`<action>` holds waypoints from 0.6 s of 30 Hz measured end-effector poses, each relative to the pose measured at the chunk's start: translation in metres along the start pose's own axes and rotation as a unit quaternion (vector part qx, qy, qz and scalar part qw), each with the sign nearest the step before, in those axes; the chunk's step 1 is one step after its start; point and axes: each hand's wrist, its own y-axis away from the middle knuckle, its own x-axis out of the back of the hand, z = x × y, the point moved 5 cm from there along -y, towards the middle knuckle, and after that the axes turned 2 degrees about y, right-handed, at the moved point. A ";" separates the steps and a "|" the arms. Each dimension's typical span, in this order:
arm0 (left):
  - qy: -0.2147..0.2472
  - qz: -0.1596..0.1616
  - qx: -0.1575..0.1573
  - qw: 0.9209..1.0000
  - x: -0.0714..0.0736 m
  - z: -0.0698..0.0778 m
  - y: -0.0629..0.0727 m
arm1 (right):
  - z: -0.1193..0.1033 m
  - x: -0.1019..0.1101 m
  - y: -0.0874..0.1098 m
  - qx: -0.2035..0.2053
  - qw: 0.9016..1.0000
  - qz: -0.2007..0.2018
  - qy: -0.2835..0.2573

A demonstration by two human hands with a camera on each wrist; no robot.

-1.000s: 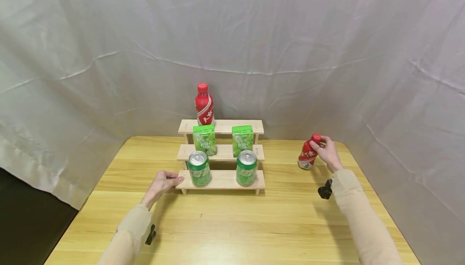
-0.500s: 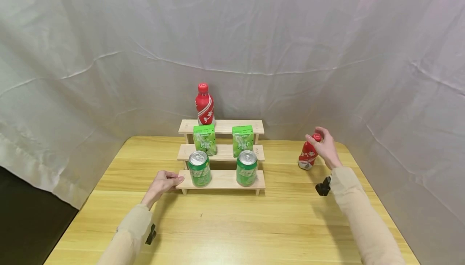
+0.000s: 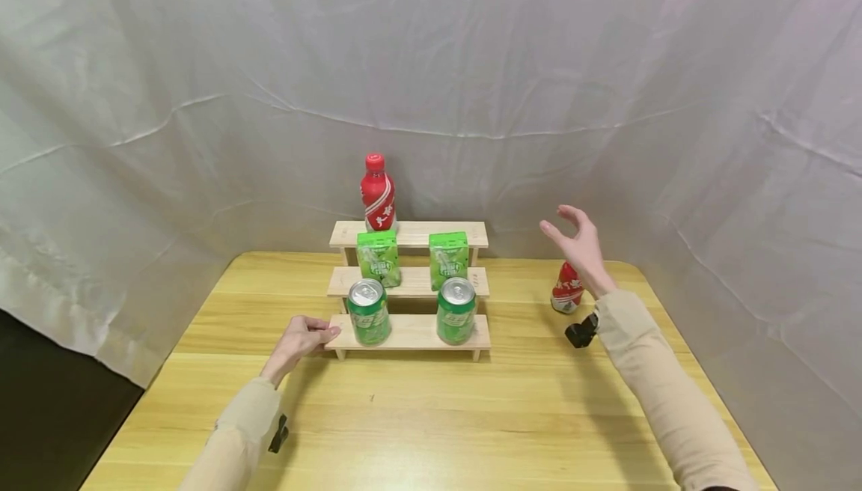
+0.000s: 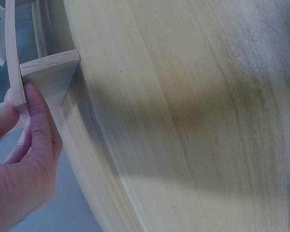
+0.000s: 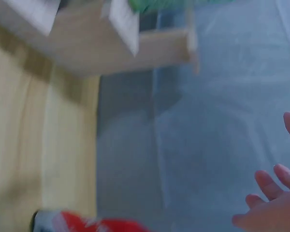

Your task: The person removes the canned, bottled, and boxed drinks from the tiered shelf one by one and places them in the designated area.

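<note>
My left hand (image 3: 301,341) pinches the left end of the lowest step of a three-tier wooden display stand (image 3: 411,337); in the left wrist view thumb and fingers (image 4: 37,121) lie on either side of the board. My right hand (image 3: 581,245) is raised with thumb and fingers spread apart and holds nothing. Below it, a red bottle (image 3: 567,293) stands on the table, its top hidden behind the hand. Another red bottle (image 3: 378,195) stands at the left of the top step. Two green drink cartons (image 3: 379,259) are on the middle step, two green cans (image 3: 370,315) on the lowest.
The wooden table (image 3: 431,416) is enclosed by a pale grey cloth (image 3: 431,64) at the back and sides. In the right wrist view the stand's side (image 5: 121,53) shows blurred at the top, the red bottle (image 5: 101,224) at the bottom.
My right hand has let go of the red bottle on the table, opened, and moved up and to the left. The left hand and the stand look unchanged.
</note>
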 end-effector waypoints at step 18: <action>0.006 -0.007 -0.008 1.000 0.001 0.001 0.000 | -0.097 -0.056 -0.004 0.066 0.994 -0.082 -0.033</action>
